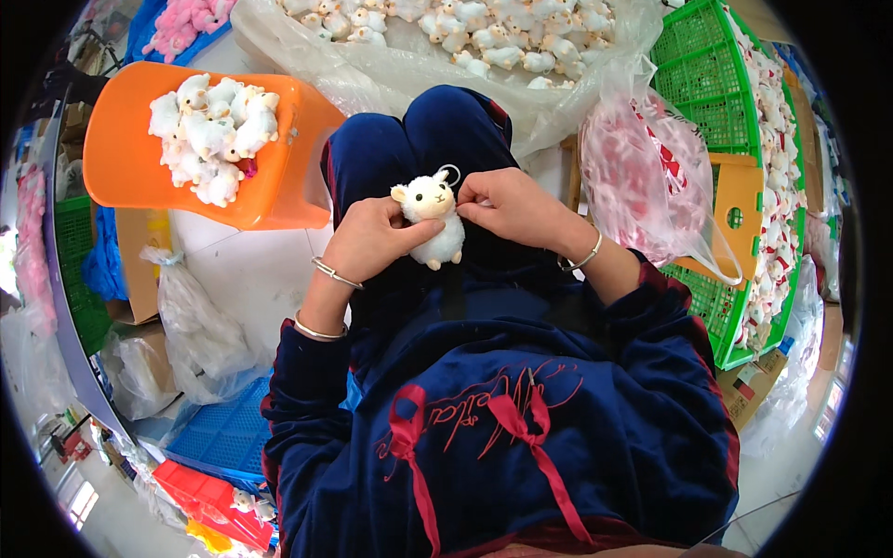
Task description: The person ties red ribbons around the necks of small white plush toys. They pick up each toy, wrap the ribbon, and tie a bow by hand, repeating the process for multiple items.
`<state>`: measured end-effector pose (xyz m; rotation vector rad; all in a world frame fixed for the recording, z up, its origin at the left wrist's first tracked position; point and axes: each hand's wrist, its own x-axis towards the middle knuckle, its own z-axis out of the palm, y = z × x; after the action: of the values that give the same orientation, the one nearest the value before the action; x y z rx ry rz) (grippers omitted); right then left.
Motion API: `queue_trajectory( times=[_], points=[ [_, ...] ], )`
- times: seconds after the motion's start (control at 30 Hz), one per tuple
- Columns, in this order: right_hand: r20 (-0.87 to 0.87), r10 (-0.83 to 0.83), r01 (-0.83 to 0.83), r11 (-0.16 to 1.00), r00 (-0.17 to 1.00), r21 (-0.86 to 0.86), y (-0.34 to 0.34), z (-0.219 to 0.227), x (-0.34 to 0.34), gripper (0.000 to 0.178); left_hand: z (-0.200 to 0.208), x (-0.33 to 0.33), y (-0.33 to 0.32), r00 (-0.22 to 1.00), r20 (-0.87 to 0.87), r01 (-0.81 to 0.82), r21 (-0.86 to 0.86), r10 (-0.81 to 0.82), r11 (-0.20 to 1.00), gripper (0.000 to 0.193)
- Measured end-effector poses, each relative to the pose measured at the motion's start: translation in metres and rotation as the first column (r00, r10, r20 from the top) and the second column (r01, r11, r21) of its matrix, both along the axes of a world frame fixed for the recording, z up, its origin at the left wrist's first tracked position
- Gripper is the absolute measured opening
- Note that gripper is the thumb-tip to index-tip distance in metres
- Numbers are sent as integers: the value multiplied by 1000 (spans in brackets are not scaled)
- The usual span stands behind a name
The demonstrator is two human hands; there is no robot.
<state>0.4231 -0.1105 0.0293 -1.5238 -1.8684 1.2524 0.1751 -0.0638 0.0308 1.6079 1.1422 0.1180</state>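
My left hand [374, 238] grips a small white plush sheep [443, 240] above my lap, its thumb across the toy's chest. The sheep faces up, with dark eyes, cream ears and feet, and a metal ring [451, 173] by the top of its head. Close against the toy's other side is my right hand [510, 206], thumb and fingers pinched together. Whatever lies in that pinch is too small or hidden to make out.
To the left an orange plastic stool [116, 153] bears a heap of white plush toys [209, 130]. Ahead lies a large clear plastic sheet [372, 82] with many more. At right are a bag of pink and red pieces [642, 177] and green crates [702, 84]. A blue crate [219, 432] sits lower left.
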Motion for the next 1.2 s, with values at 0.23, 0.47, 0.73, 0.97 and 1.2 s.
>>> queue_trajectory(
  times=[0.23,0.47,0.73,0.97,1.2],
  points=[
    [133,43,-54,996,990,77,-4,3,0,19,13,-4,-4,989,-141,-37,107,52,994,52],
    [48,-20,18,999,999,47,-1,6,-4,20,23,-4,-6,987,-124,-97,63,104,993,41],
    [233,115,-109,993,966,-37,1,23,20,15,2,16,-14,987,-150,-33,185,62,982,49],
    [265,197,-251,950,944,185,-13,6,-1,17,4,20,-15,977,-191,-38,272,93,962,45],
    [-158,10,25,976,987,217,-10,1,-1,5,6,14,-20,988,-111,-80,232,109,969,40]
  ],
)
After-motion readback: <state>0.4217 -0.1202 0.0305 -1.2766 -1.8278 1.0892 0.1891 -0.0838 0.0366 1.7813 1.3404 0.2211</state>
